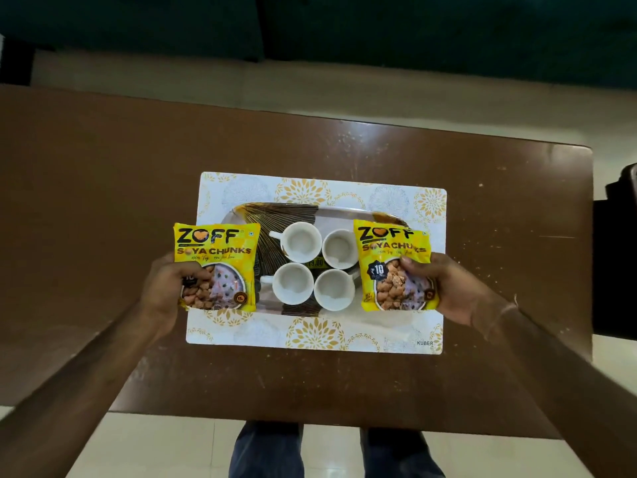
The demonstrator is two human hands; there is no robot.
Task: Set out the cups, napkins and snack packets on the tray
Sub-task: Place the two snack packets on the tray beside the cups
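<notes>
Fingers of the left hand pinch the lower left corner of one yellow snack packet, thumb on its printed face; the right hand is closed the same way on the lower right side of a second yellow packet. Both packets hang flat, label up, just above the two ends of the tray, the left one partly past its edge.

Such pouches are likely light, soft and puffed with air, with a slick film that crinkles; a pinch at a sealed edge or corner holds better than a squeeze on the belly, which could crush the chunks. Each is bright yellow with bold black lettering and a picture of a bowl of brown pieces.

Between the two hands, four white cups stand upright in a tight square on the tray, seemingly touching. No napkins show on the tray, though the packets may hide some of it.

Beneath the tray lies a white placemat with gold floral prints, on a brown table.
</notes>
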